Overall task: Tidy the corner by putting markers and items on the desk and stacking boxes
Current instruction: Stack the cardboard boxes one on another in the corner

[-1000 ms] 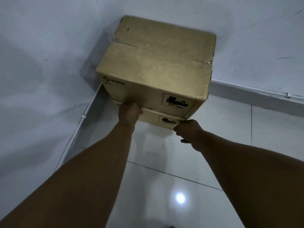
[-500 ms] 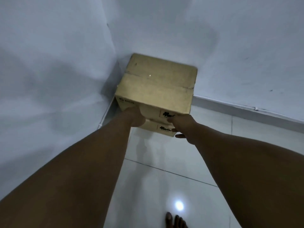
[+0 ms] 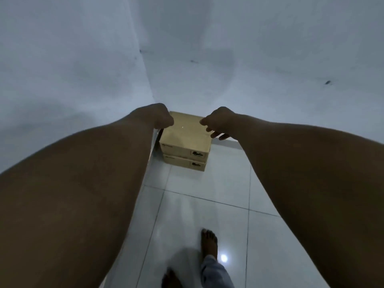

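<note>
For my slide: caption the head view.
Two cardboard boxes stacked in the corner; left hand and right hand raised above them, holding nothing.

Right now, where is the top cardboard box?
In the head view the top cardboard box sits centre frame, stacked on the lower box on the tiled floor, tucked into the wall corner.

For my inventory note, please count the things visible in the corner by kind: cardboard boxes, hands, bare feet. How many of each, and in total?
Cardboard boxes: 2, upper box stacked on lower box
Hands: 2, left hand, right hand, neither holding anything
Bare feet: 2, one foot, other foot
Total: 6
</note>
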